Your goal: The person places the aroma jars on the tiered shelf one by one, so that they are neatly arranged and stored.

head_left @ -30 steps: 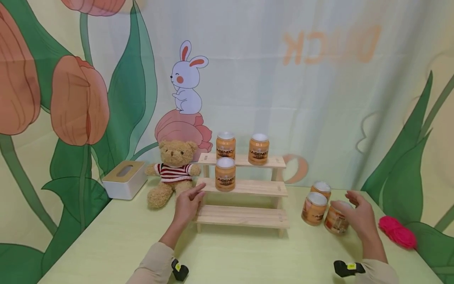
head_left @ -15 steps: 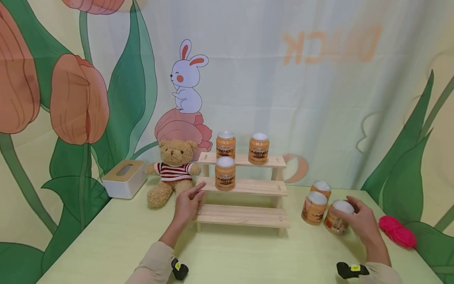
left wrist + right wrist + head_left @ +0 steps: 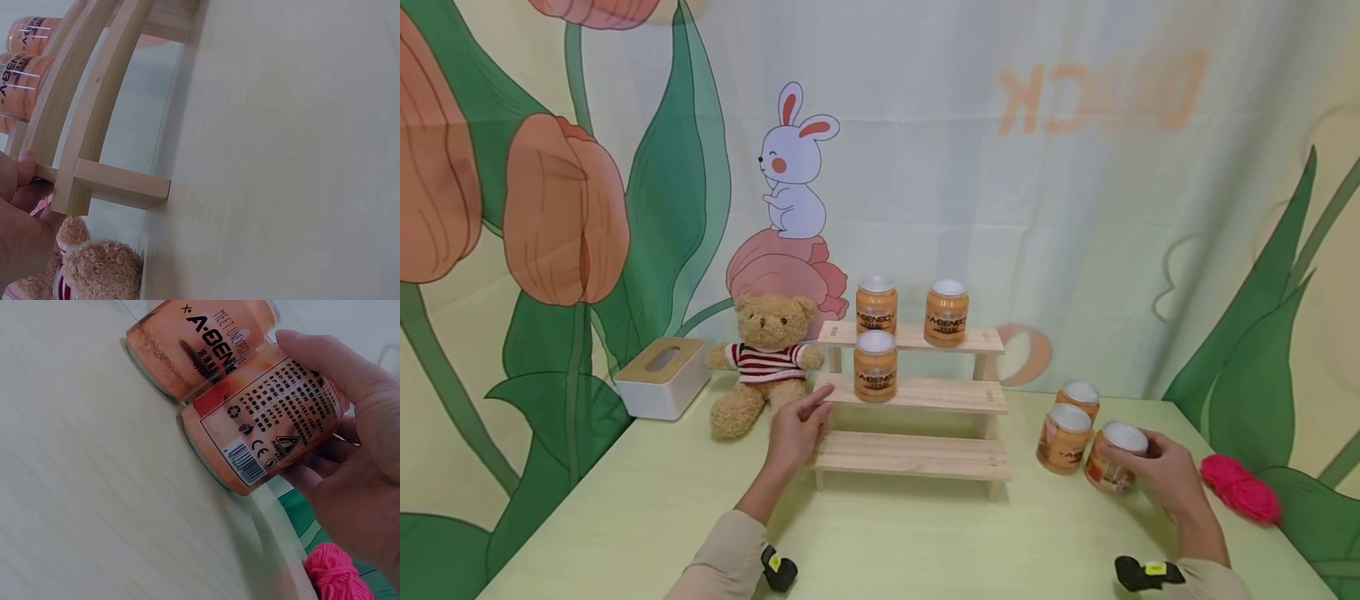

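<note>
The right hand [image 3: 1161, 475], which hovered open above the cans a second ago, has closed its fingers around the nearest orange tin can with a white lid [image 3: 1111, 458], near the right edge of the pale green table [image 3: 925, 542]. The right wrist view shows thumb and fingers [image 3: 325, 359] wrapped round the can's barcode side, its base seemingly on the table and its side touching a second orange can [image 3: 1063, 439]; a third orange can [image 3: 1078, 397] stands just behind that pair. A ball of bright pink yarn [image 3: 1240, 490] lies by the table's right edge, just beyond the gripping hand.

The left hand [image 3: 797, 433] has not shifted: it rests against the left end of the three-step wooden display shelf [image 3: 917, 454], its thumb [image 3: 25, 167] pressed on a crosspiece, steadying the frame; its fingers look relaxed and grip nothing.

Farther back, one orange can [image 3: 876, 367] stands at the left of the middle step, and two more [image 3: 876, 306] [image 3: 946, 312] stand on the top step. A brown teddy bear in a striped jumper [image 3: 765, 360] and a white tissue box with a wooden lid [image 3: 662, 379] sit towards the table's far left corner, before a printed curtain with a cartoon rabbit [image 3: 793, 162].

The step in hand appears to be picking up a can for shelving; the next move would call for a clean lift clear of its neighbour, then a carry to a free spot on a step.
</note>
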Tool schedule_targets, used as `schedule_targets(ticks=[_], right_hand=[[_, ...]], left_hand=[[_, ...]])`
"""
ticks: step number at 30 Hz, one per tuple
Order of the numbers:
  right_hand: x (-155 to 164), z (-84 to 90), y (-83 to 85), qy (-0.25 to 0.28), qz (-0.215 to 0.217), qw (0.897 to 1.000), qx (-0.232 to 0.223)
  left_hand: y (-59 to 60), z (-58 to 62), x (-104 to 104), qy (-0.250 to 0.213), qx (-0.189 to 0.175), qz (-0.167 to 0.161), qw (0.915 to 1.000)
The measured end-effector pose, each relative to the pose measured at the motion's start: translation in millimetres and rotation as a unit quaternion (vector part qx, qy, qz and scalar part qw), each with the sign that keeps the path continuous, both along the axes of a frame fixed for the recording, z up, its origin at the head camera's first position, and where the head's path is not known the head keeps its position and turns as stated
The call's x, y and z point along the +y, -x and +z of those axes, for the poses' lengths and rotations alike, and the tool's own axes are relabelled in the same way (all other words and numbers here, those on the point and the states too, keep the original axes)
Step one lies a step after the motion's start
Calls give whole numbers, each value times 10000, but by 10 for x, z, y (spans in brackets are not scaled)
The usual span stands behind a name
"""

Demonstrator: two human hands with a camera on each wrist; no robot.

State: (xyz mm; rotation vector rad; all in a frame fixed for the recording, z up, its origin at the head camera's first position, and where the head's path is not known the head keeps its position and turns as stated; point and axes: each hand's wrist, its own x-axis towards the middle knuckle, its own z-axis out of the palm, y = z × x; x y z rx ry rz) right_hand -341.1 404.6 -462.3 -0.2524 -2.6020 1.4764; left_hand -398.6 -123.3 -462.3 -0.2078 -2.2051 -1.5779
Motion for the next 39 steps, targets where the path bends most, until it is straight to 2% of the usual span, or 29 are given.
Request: schedule_targets(ticks=[4,10,17,22,31,39], right_hand=[[-4,-24,-17,48,-87,9999,140],[-10,19,-45,175,-203,9985,480],[45,225,-132,484,-134,9917,1183],[68,414,-236,433,-93,9883,1458],[-68,803,-394,-268,242,9797,1974],[-445,913,-336,-214,858,9758,2002]], left_hand=[[0,5,7,48,55,-43,10000],[-24,19,14,-181,-24,-116,9998],[-11,34,3,-119,-3,-89,9999],[-27,34,-7,-42,-18,-55,10000],[-16,21,-3,-50,11,-89,9999],[-24,32,2,-58,-26,-79,9999]])
